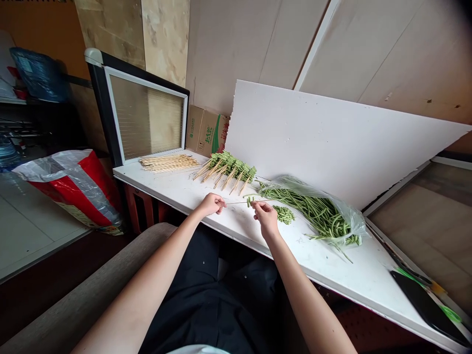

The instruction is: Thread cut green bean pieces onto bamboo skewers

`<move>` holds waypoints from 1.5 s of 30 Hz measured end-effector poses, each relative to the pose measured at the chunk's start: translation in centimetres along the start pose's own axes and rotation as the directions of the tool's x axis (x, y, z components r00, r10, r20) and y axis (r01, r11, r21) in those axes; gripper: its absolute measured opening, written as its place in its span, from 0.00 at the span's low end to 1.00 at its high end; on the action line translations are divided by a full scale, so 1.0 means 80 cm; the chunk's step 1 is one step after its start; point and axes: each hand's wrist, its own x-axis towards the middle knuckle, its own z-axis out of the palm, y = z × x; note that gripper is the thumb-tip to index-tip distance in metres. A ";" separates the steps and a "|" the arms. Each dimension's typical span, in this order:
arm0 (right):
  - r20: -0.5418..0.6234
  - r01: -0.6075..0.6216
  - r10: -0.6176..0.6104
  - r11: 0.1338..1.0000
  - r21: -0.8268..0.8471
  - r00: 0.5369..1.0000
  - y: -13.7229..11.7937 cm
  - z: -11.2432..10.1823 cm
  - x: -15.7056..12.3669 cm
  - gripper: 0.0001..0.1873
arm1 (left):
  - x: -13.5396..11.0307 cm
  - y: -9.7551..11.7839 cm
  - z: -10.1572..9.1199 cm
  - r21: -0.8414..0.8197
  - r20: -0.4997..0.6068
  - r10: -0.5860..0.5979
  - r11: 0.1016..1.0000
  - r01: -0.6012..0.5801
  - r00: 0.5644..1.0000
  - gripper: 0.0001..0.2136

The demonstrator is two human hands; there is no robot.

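Observation:
My left hand [213, 204] pinches one end of a thin skewer [236, 202] above the white table's front part. Short green bean pieces [249, 202] sit crosswise on the skewer, close to my right hand [264, 215], whose fingers are closed around a bean piece at the skewer. Right beside that hand lies a small pile of cut bean pieces [283, 214]. Farther right, long green beans [313, 209] spill from a clear plastic bag [352, 216]. Behind my hands, loaded bean skewers [232, 167] lie stacked, their bare sticks pointing toward me.
Bare bamboo skewers [169, 162] lie at the table's left end, before a framed glass panel [147, 115]. A cardboard box [206, 130] stands behind. At right rest a black phone [427, 305] and a tool with green handles [450, 312]. A red-and-white sack [73, 184] stands left.

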 end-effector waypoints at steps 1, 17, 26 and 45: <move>0.004 0.000 0.000 1.000 0.004 1.000 -0.001 0.000 -0.001 0.23 | 0.000 0.000 0.000 0.001 0.002 0.000 1.000 0.000 1.000 0.07; -0.102 0.085 -0.090 0.995 -0.046 0.991 0.015 0.010 -0.012 0.25 | -0.003 0.002 0.001 0.021 0.012 0.010 1.000 -0.010 1.000 0.06; -0.046 0.081 -0.086 0.992 -0.098 0.995 0.003 0.006 -0.012 0.23 | -0.005 0.006 0.002 -0.003 0.000 -0.002 1.000 0.002 1.000 0.07; 0.073 0.072 -0.066 0.995 -0.074 0.995 -0.006 -0.012 0.001 0.37 | -0.003 0.003 0.001 0.006 -0.023 0.023 1.000 -0.022 0.999 0.10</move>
